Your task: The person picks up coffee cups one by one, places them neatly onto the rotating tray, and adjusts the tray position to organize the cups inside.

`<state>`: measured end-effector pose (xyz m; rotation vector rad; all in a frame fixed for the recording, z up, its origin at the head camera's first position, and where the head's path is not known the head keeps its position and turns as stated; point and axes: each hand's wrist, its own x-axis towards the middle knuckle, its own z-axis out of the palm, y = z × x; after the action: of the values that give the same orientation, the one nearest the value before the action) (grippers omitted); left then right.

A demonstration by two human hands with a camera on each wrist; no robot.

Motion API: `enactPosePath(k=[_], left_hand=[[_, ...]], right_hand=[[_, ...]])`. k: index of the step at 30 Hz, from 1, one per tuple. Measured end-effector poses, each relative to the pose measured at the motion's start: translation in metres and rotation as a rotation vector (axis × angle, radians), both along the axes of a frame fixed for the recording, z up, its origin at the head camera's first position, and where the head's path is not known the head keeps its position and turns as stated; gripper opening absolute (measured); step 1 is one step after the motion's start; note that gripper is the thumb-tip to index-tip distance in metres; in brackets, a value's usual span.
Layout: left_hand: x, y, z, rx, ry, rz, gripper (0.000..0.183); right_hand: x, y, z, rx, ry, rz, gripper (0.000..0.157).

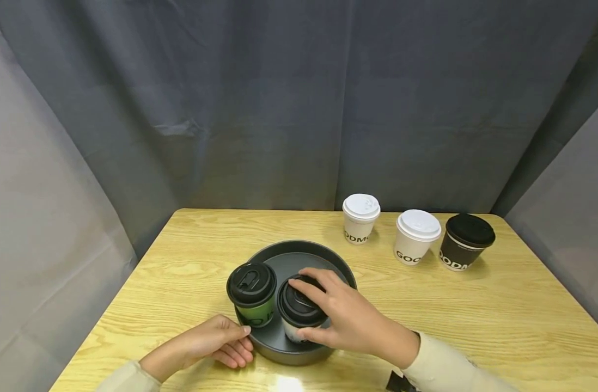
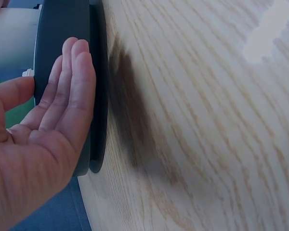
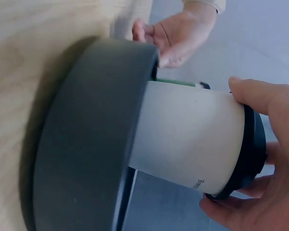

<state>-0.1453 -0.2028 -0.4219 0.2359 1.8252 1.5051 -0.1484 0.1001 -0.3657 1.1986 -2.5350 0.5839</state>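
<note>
A round dark pan sits on the wooden table, holding two lidded paper cups. My left hand holds the pan's near-left side, thumb at the rim and fingers along the outer wall. Just above that thumb stands a green cup with a black lid. My right hand grips a white cup by its black lid, the thumb on one side and fingers on the other. This cup stands inside the pan, beside the green one.
Toward the back right of the table stand two white cups with white lids and a black cup with a black lid. A grey curtain hangs behind the table. A small black object lies near my right sleeve.
</note>
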Motion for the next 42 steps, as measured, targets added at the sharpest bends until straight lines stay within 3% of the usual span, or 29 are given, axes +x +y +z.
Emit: enactPosePath(k=[13, 32, 38, 42], left_hand=[[0.003, -0.003, -0.003, 0.005, -0.016, -0.008, 0.042], [0.001, -0.001, 0.000, 0.013, -0.003, -0.018, 0.043], [0.002, 0.000, -0.002, 0.023, -0.018, -0.001, 0.044], [0.004, 0.002, -0.003, 0.029, -0.035, 0.011, 0.045]], right_hand=[[0.007, -0.012, -0.012, 0.026, -0.025, 0.001, 0.082], [0.007, -0.009, -0.010, 0.059, -0.002, -0.015, 0.080], [0.004, 0.005, -0.008, 0.015, -0.076, -0.002, 0.083], [-0.002, 0.027, -0.009, -0.024, -0.124, -0.028, 0.077]])
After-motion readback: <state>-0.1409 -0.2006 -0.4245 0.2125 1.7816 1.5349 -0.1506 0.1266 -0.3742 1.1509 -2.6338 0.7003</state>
